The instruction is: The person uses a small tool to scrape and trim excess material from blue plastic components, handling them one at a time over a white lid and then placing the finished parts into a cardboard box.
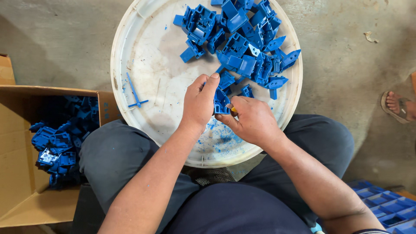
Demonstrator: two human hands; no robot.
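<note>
Over the round white tray (143, 65), both hands (199, 104) (253, 121) clamp one angular blue plastic part (221, 103)

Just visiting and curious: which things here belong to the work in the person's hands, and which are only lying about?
In the work:
blue plastic part, held by left hand
small tool in right hand
pile of blue parts
white round tray
cardboard box of parts

Lying about:
blue sprue
blue shavings

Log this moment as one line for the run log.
left hand grips blue plastic part | right hand on it | white round tray beneath
</note>
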